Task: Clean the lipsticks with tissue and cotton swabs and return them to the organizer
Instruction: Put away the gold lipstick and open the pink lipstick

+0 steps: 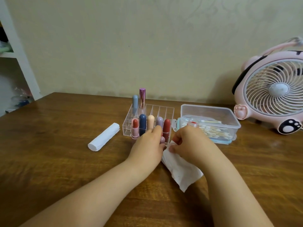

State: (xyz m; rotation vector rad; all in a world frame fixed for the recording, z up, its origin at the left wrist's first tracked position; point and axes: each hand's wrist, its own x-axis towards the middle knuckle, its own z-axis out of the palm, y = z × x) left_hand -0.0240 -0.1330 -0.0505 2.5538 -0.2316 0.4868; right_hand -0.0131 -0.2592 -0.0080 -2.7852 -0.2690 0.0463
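A clear acrylic organizer (164,110) stands mid-table with several lipsticks upright in it, among them a navy one (142,122) and a dark red one (166,126). Just in front of it my left hand (147,148) grips a mauve-capped lipstick (162,139), mostly hidden by the fingers. My right hand (188,141) pinches a white tissue (180,171) against that lipstick. The tissue hangs down onto the table. A small red-topped piece (193,124) shows above my right hand; I cannot tell whether the hand holds it.
A clear plastic box (211,112) with cotton swabs (214,130) sits right of the organizer. A white tissue roll (104,139) lies to the left. A pink desk fan (275,94) stands at the far right, a white shelf (21,63) at the far left.
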